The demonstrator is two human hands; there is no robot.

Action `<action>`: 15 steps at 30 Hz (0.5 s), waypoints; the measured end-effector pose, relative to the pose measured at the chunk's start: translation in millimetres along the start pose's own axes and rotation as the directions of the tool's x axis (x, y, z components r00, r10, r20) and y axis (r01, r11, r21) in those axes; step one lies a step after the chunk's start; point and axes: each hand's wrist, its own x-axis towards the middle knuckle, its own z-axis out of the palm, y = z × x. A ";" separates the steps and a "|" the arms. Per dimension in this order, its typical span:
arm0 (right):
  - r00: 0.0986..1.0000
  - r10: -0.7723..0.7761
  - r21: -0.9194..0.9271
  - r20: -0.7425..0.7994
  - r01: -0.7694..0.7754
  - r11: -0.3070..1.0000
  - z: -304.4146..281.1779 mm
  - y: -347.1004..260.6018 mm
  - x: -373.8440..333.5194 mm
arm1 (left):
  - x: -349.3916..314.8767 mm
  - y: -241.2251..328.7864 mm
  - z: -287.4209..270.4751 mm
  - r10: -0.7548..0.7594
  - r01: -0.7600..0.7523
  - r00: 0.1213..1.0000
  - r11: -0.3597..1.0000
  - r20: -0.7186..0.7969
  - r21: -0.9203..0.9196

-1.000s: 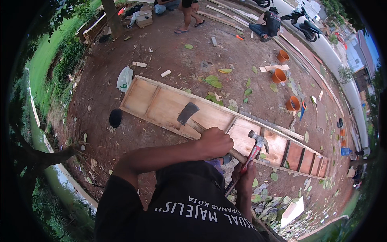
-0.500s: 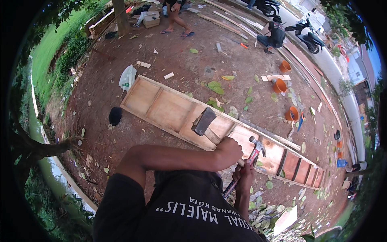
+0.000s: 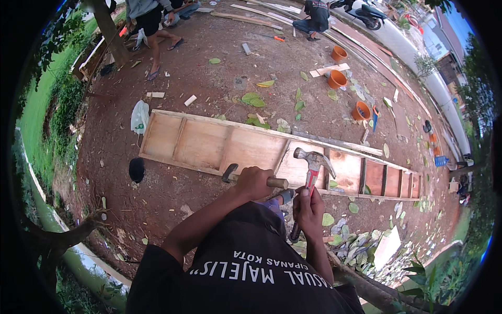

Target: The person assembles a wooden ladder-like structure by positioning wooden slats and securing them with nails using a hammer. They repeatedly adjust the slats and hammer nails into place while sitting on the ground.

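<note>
My left hand (image 3: 253, 183) is wrapped round the wooden handle of what looks like a hatchet (image 3: 229, 172), its dark metal head pointing left and the handle's end sticking out to the right. In my right hand (image 3: 308, 206) a claw hammer (image 3: 312, 175) with a red and dark handle is held upright, head up and claw to the right. Beyond both hands a long wooden frame panel (image 3: 201, 144) lies on the ground, narrowing to the right and split by crossbars. The tools appear above its near edge.
Orange buckets (image 3: 337, 79) and a blue-handled saw (image 3: 375, 118) are at the right. A white plastic bag (image 3: 140, 116) and a round black object (image 3: 136, 169) flank the panel's left end. One person (image 3: 151, 23) stands far left; another (image 3: 316, 15) crouches by long boards. Leaves (image 3: 361, 248) pile up near right.
The hatchet has swung left and turned, away from the claw hammer; my hands have moved apart. The hammer is now more upright. The view has shifted, and the person at the far left shows more fully.
</note>
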 end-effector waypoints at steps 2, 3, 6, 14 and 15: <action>0.993 -0.116 -0.190 0.021 0.118 0.975 -10.2 -18.2 -10.7 | -5.5 -12.9 0.2 -0.159 0.146 0.982 0.982 -0.106 -0.120; 0.986 -0.166 -0.258 0.034 0.169 0.951 -13.2 -25.1 -19.4 | -6.6 -14.2 -4.2 -0.125 0.107 0.983 0.985 -0.135 -0.135; 0.980 -0.160 -0.492 0.118 0.197 0.848 -14.2 -17.1 -23.4 | -2.9 -14.4 -18.8 -0.041 0.003 0.968 0.988 -0.249 -0.152; 0.790 -0.449 0.274 -0.417 0.581 0.766 -51.6 -75.9 -35.4 | 8.7 -25.5 -36.6 -0.009 -0.031 0.926 0.995 -0.378 -0.098; 0.690 -0.604 0.419 -0.400 0.723 0.549 -60.0 -114.1 -37.9 | 7.5 -27.5 -38.8 -0.009 -0.031 0.924 0.995 -0.383 -0.099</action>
